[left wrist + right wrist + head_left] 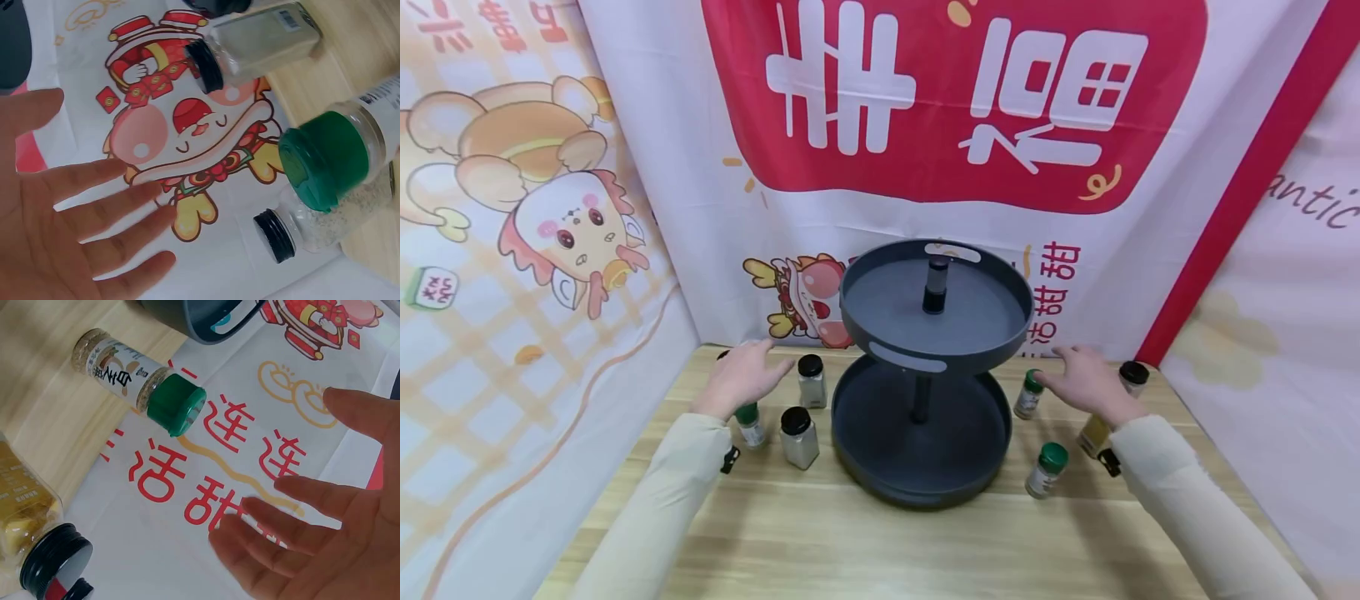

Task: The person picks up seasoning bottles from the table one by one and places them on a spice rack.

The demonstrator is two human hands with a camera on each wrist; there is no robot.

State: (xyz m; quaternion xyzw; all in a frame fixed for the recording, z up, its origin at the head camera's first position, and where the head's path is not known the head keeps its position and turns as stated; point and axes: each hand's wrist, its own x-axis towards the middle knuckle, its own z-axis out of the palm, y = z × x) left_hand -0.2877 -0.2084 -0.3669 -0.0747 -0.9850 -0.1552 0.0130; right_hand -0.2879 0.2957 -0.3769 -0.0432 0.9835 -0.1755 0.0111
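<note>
My left hand point(743, 379) is held over the jars on the left with fingers spread and nothing in it. Beneath and beside it stand a green-capped spice jar point(751, 427), a black-capped jar point(812, 383) and another black-capped jar point(799, 439). My right hand point(1090, 385), fingers apart and also holding nothing, hovers over the right group. Near its thumb is a green-capped spice jar point(1028, 396); a second green-capped jar point(1047, 471) stands closer to me. A black-capped jar with yellow contents point(25, 506) shows in the right wrist view.
Between the hands stands a dark grey two-tier round tray, with an upper tier point(887, 312) and a wider-set lower tier point(880, 467). The wooden table point(865, 550) meets a printed cloth backdrop point(715, 275) behind. Another black-capped jar point(1133, 375) stands at the far right.
</note>
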